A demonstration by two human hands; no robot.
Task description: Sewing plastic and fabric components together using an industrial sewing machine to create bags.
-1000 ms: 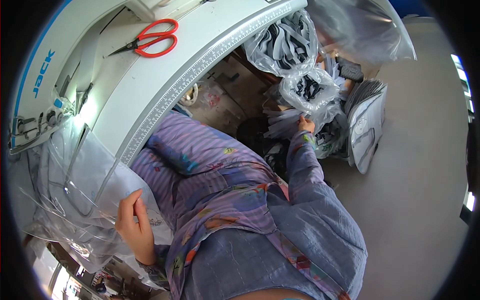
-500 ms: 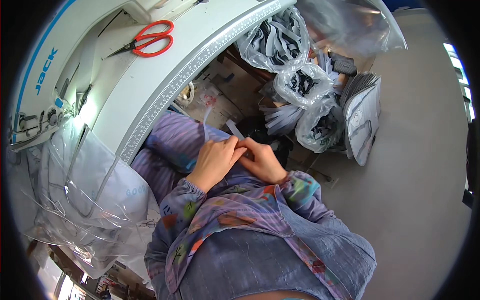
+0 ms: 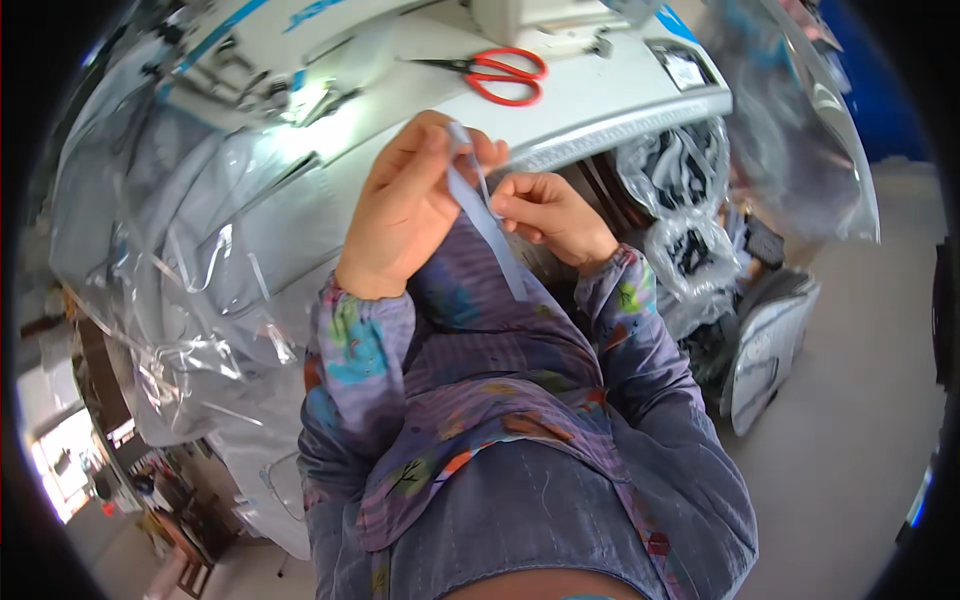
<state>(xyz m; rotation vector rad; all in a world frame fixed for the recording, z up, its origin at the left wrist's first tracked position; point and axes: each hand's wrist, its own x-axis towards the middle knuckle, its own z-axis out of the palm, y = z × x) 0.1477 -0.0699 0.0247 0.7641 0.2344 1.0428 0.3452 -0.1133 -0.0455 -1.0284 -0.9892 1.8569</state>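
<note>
A pale grey fabric strip [image 3: 487, 231] runs between my hands, with one end hanging over my lap. My left hand [image 3: 405, 205] is raised with its palm turned in and holds the strip's upper part between thumb and fingers. Lower and to the right, my right hand [image 3: 552, 218] pinches a narrow length of the same strip with thumb and forefinger. Both hands are in front of the sewing table's edge, the left one overlapping the white tabletop. On the table beyond them lie red-handled scissors [image 3: 505, 76], blades toward the left.
A lit sewing machine [image 3: 262, 88] stands at the far left. Clear plastic and grey-white material [image 3: 215, 250] drape down the left side. Plastic bags of dark and grey strips [image 3: 672, 175] hang at the right table edge, above a stack of flat grey pieces [image 3: 770, 345].
My hands have risen from my lap toward the table and come apart, bringing the strip into plain sight. The view has swung left, so the scissors and bags appear farther right.
</note>
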